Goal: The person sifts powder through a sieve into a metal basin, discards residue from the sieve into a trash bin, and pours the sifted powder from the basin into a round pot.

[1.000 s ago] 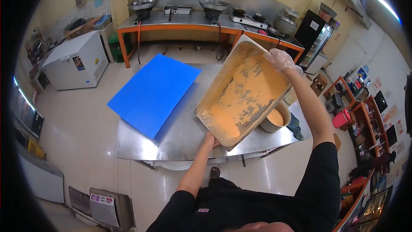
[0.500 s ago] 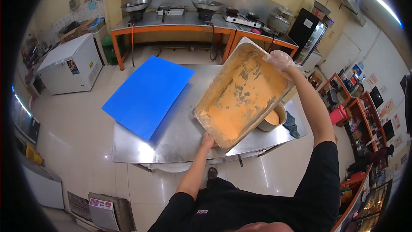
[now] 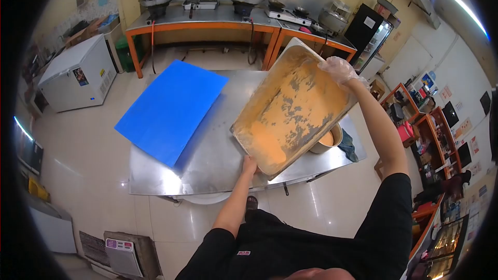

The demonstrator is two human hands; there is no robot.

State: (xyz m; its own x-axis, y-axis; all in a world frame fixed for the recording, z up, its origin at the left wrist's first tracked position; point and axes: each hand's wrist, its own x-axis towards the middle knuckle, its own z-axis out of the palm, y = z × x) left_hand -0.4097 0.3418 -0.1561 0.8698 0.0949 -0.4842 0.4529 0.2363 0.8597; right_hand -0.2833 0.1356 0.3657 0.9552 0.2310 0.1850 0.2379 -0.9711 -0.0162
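Observation:
A rectangular metal pan (image 3: 266,92), coated inside with orange powder (image 3: 267,144), is held tilted above the steel table (image 3: 205,150). My left hand (image 3: 249,165), bare, grips its near left corner, the fingers partly hidden under the pan. In a clear plastic glove, my right hand (image 3: 338,69) is closed on the far right rim, which sits higher. Loose powder lies heaped toward the near left end, and grey metal shows through patches in the middle. Partly behind the pan stands a round metal container (image 3: 338,138) with orange powder in it.
A blue board (image 3: 172,111) lies on the table's left part. A dark cloth (image 3: 348,147) rests at the right edge. Farther back is an orange-framed counter (image 3: 205,27) with woks and burners. A white chest freezer (image 3: 78,75) stands left; a scale (image 3: 123,256) sits low left.
The loose powder has shifted inside the pan, gathering in a rounder heap at the near left end. Both hands keep their hold. The whole view has moved slightly.

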